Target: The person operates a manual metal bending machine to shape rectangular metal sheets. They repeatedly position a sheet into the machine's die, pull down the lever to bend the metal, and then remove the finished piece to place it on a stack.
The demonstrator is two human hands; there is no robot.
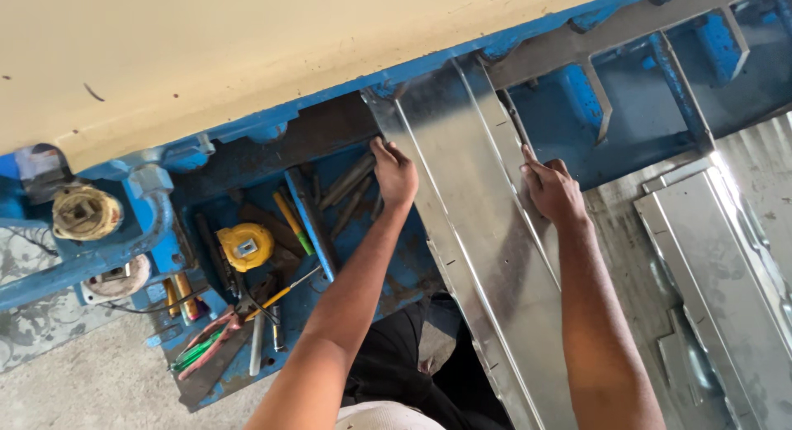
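Observation:
A long folded sheet-metal channel (483, 207), shiny and silver, runs from the blue machine bed (569, 108) down toward me. My left hand (394, 171) grips its left edge near the machine. My right hand (551, 189) holds its right edge a little lower. The channel's far end sits under the machine's cream-coloured upper beam (247, 42).
A blue tool tray (206, 380) at the left holds a yellow tape measure (244, 246), pliers with red and green handles (202, 343), screwdrivers and metal rods. More folded metal sheets (726, 265) lie at the right. Grey concrete floor (74, 380) shows at lower left.

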